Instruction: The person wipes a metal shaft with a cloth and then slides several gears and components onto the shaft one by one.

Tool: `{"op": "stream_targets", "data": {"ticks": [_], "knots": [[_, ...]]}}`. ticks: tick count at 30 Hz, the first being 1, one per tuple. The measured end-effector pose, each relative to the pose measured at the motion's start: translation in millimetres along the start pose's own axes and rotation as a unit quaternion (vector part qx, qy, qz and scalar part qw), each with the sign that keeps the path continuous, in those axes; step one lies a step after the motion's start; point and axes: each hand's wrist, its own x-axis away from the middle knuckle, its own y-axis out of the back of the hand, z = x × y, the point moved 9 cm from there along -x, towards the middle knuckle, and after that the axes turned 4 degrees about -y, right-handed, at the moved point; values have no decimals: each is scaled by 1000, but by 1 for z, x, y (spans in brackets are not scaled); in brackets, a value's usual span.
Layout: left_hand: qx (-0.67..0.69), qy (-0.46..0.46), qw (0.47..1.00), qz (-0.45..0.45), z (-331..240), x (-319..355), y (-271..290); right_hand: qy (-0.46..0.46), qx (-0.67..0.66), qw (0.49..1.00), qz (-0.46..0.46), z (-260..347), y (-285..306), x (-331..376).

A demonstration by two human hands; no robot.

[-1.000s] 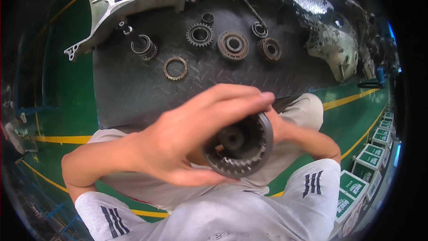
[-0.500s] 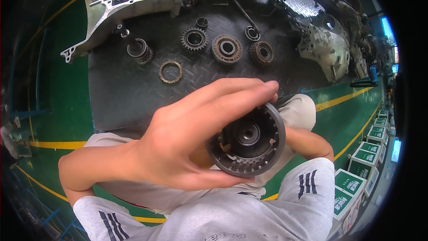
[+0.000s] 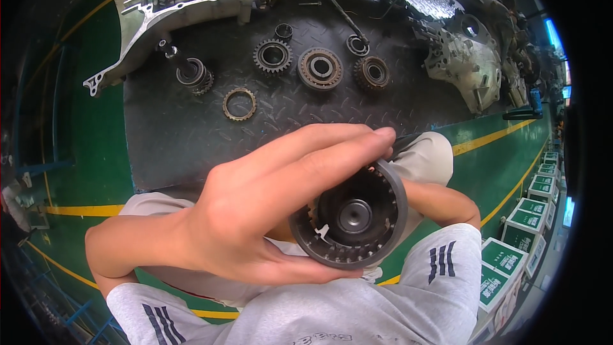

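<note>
My left hand (image 3: 249,211) is closed round a dark metal gear sleeve (image 3: 397,217), fingers over its far side and thumb along its near side. The sleeve's round open end faces up. Teeth line its inner wall, a round shaft end sits in the middle, and a small bright tab shows inside at the left. My right forearm (image 3: 440,203) comes in from the right and runs behind the sleeve. The sleeve hides my right hand, so its fingers do not show.
Beyond my hands, a dark table (image 3: 172,140) bears a toothed ring (image 3: 239,117), several gears (image 3: 272,69) and a bearing (image 3: 357,45). A shaft with gears (image 3: 195,74) stands at the left. An open metal gearbox housing (image 3: 185,13) lies behind it; another casing (image 3: 466,70) lies right.
The gear sleeve has tilted and sits slightly lower left, showing more of its inner wall and the bright tab. My left hand keeps its hold. The table parts have shifted slightly left in view.
</note>
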Motion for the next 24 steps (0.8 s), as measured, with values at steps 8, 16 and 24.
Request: {"op": "stream_targets", "data": {"ticks": [8,16,24], "knots": [[29,-17,999,24,-7,-1,-6,55,12,998,-5,9,0,0],[41,-24,998,42,-8,-3,-7,90,-3,996,-21,13,3,2],[34,-17,999,26,-9,-5,-8,56,26,998,-14,11,4,2]]}}
